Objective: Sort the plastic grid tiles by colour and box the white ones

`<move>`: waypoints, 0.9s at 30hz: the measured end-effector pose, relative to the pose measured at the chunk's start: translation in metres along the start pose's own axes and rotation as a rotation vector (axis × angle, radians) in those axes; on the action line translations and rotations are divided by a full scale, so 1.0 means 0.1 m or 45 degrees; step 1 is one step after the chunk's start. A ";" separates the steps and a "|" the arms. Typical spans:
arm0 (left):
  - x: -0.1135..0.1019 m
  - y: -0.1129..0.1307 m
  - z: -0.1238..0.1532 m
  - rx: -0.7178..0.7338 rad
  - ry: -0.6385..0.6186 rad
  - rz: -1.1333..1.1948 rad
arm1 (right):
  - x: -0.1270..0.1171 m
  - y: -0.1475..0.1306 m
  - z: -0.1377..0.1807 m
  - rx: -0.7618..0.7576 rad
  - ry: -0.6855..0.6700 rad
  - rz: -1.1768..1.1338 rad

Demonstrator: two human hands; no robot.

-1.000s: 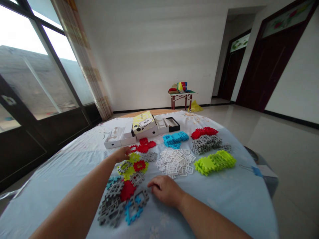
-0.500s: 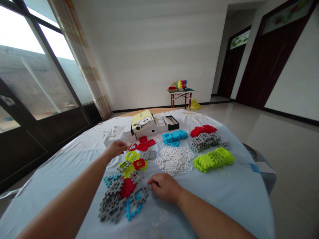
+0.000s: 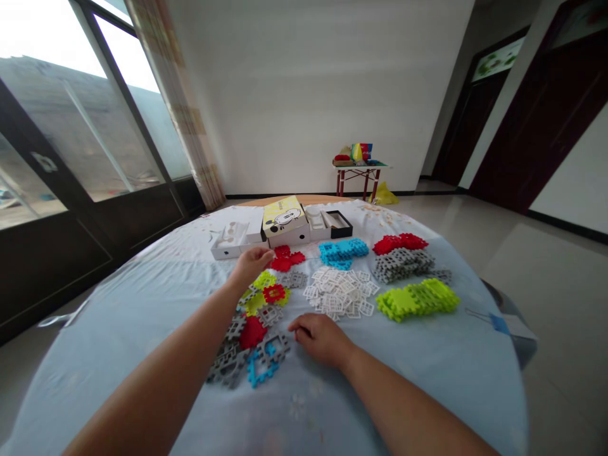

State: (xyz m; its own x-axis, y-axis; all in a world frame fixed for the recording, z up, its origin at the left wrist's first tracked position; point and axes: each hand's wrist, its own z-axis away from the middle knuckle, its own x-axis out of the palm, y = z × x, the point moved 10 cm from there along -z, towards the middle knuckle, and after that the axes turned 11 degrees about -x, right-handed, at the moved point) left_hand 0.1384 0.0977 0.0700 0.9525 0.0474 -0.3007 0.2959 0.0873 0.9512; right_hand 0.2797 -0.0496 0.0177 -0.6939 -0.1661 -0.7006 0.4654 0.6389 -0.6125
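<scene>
My left hand [image 3: 253,266] reaches over the far left part of the pile, its fingertips pinched together beside red notched plastic pieces [image 3: 287,258]. What lies between those fingertips is hidden. Nearer me are lime pieces [image 3: 256,303], a red square with a window opening [image 3: 274,293], a solid red piece [image 3: 253,332], grey pieces [image 3: 230,367] and a blue frame piece [image 3: 260,370]. My right hand [image 3: 320,339] rests on the cloth right of these, fingers curled in, with nothing visible in them. Just beyond it lies a heap of small white window frames [image 3: 339,291].
Stacked at the right are lime pieces [image 3: 418,299], grey pieces [image 3: 403,264] and red pieces [image 3: 399,242]; a blue stack [image 3: 342,252] lies mid-table. Behind stand a yellow-and-white box [image 3: 287,221], a white tray [image 3: 228,250] and a black-rimmed box [image 3: 339,225]. A pale blue cloth [image 3: 304,418] covers the round table.
My left hand has moved right, closer to the red pieces, and its forearm now covers more of the pile's left side. My right hand stays on the cloth. The whole view has shifted slightly.
</scene>
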 end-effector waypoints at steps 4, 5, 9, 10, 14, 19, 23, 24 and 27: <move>-0.74 -0.42 0.04 -0.059 0.266 0.045 | -0.02 -0.01 0.01 -0.032 0.036 -0.031; -0.89 -0.52 0.08 -0.073 0.324 0.061 | -0.02 -0.02 0.01 -0.039 0.046 -0.035; -1.26 -0.82 0.18 -0.099 0.491 0.126 | -0.06 -0.12 0.03 -0.066 0.060 0.005; -1.29 -0.88 0.20 -0.099 0.513 0.138 | -0.06 -0.16 0.03 -0.076 0.059 0.025; -1.31 -1.04 0.20 -0.094 0.554 0.169 | -0.05 -0.44 0.02 -0.244 0.044 0.053; -1.26 -1.09 0.21 -0.076 0.533 0.165 | 0.12 -0.62 0.02 -0.440 -0.079 0.077; -1.23 -1.05 0.22 -0.063 0.505 0.095 | 0.11 -0.47 -0.01 -0.360 -0.012 0.152; -1.23 -1.04 0.22 -0.059 0.502 0.068 | 0.08 -0.42 -0.02 -0.327 0.026 0.182; -1.21 -1.00 0.22 -0.044 0.491 0.009 | 0.00 -0.35 -0.03 -0.259 0.130 0.266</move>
State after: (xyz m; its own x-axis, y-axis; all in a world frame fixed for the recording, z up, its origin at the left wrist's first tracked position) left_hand -0.0053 0.0608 0.0126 0.8558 0.4180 -0.3047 0.2809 0.1190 0.9523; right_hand 0.2621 -0.0697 0.0403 -0.6514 0.0542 -0.7568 0.4911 0.7905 -0.3660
